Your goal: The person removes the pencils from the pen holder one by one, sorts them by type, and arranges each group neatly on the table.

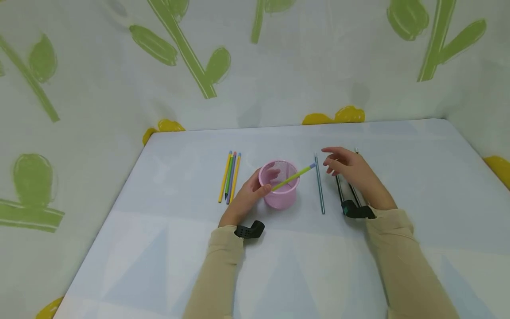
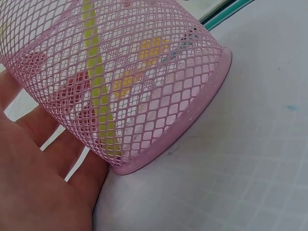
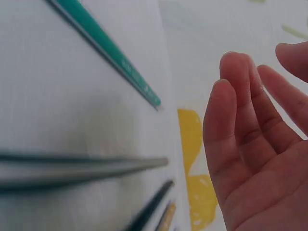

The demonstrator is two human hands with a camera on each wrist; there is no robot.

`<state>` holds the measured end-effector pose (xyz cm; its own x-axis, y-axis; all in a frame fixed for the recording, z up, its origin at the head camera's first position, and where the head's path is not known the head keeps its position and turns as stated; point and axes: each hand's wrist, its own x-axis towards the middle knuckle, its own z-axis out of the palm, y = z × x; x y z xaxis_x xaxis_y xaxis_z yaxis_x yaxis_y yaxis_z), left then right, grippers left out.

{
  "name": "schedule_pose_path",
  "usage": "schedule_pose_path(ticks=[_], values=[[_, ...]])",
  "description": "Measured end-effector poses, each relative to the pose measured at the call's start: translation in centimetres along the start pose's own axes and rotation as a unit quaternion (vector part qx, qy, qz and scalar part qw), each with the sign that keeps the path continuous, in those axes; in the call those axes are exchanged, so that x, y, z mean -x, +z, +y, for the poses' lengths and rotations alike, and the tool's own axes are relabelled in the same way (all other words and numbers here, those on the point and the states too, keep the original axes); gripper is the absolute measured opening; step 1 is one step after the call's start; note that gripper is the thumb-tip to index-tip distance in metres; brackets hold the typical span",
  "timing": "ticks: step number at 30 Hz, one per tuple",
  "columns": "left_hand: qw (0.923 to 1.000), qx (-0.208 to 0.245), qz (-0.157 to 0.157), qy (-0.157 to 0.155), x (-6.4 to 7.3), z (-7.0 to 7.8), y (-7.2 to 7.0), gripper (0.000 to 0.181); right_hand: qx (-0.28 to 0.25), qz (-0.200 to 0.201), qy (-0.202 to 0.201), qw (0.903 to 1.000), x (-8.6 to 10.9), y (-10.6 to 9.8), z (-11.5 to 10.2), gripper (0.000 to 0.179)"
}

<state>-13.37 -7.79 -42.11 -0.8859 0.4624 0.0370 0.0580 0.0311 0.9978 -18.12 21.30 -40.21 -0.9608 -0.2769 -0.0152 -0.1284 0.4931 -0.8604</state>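
My left hand (image 1: 252,189) grips a pink mesh pencil cup (image 1: 280,200) around its left side, with the thumb near the rim. Inside the cup leans a yellow-green pencil (image 1: 294,177), its blue end sticking out over the right rim. Through the mesh in the left wrist view, the lower end of that pencil (image 2: 101,96) reaches the cup's bottom. My right hand (image 1: 350,168) hovers right of the cup with loosely bent fingers and nothing in them. Just left of it lies a teal pencil (image 1: 320,186). Dark pencils (image 1: 340,189) lie partly hidden under the hand and wrist.
Left of the cup, several coloured pencils (image 1: 230,177) in yellow, green and purple lie side by side. The white table (image 1: 159,266) has pale blue triangles. Behind it rises a light wall (image 1: 279,79) with green plant pictures. Each wrist wears a black band (image 1: 250,230).
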Motion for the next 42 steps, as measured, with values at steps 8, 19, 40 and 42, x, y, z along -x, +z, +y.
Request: schedule_pose_path(ticks=[8, 19, 40, 42], values=[[0.9999, 0.0, -0.01, 0.01, 0.0, -0.3, 0.0, 0.061, -0.02, -0.053, -0.07, 0.996, -0.2, 2.8, -0.9, 0.041], [0.9997, -0.006, 0.012, -0.021, 0.6, -0.9, 0.5, 0.061, -0.046, -0.123, -0.119, 0.9841, 0.8, 5.1, -1.7, 0.043], [0.9993, 0.022, 0.027, 0.012, 1.2, -1.6, 0.7, 0.067, -0.134, -0.124, -0.083, 0.9796, 1.5, 7.5, -1.6, 0.05], [0.9991, 0.013, 0.038, 0.01, 1.3, -1.3, 0.5, 0.068, -0.138, -0.122, -0.075, 0.9801, 1.4, 7.6, -1.7, 0.051]])
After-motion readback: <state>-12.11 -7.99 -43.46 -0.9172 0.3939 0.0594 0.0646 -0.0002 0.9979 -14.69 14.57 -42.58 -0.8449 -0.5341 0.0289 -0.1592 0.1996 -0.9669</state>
